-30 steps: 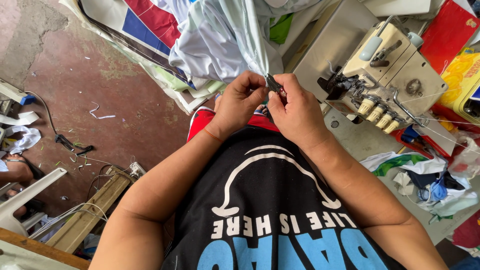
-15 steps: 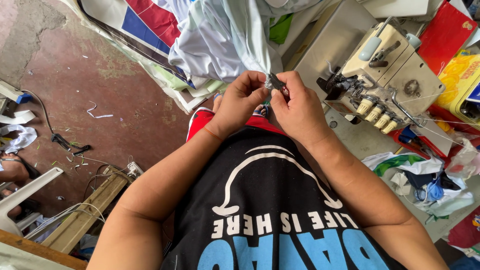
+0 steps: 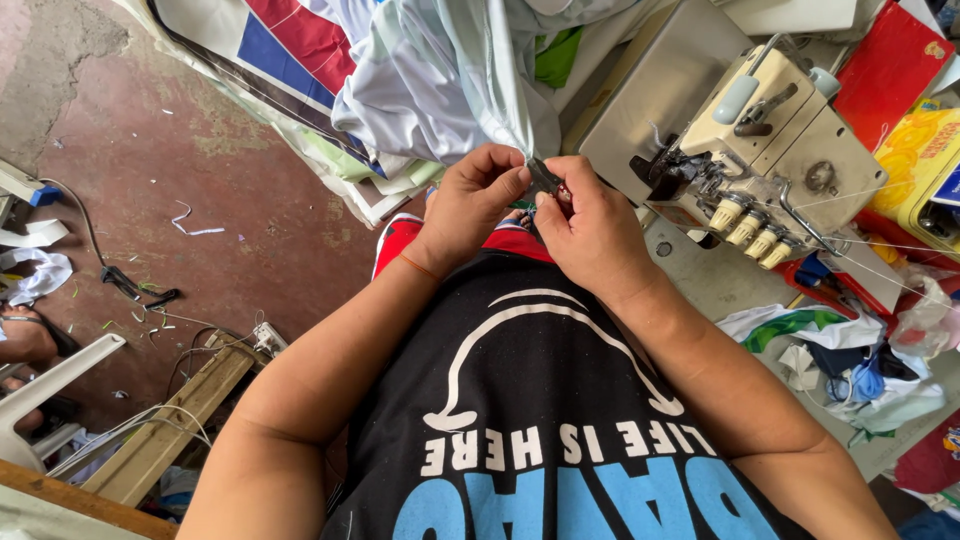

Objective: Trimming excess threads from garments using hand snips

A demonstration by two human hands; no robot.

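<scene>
Pale cloth (image 3: pixel 480 90) hangs at twelve o'clock; my left hand (image 3: pixel 470 205) pinches its edge, my right hand (image 3: pixel 590 235) grips a small dark tool (image 3: pixel 545 177), mostly hidden. At two o'clock, a red box (image 3: pixel 885 70) and a yellow package (image 3: pixel 925 150), both cut off.

A cream overlock sewing machine (image 3: pixel 775 165) with four tension dials sits on a grey machine table (image 3: pixel 660 80) at upper right. A red box (image 3: pixel 885 70) and a yellow packet (image 3: pixel 925 155) lie just beyond it. Fabric scraps (image 3: pixel 840 360) in white, green and blue are piled below the machine. The floor (image 3: pixel 150 170) is reddish concrete, with thread offcuts and a black cable (image 3: pixel 130 285). A wooden plank (image 3: pixel 165 430) and a white plastic chair (image 3: pixel 45 390) stand at lower left.
</scene>
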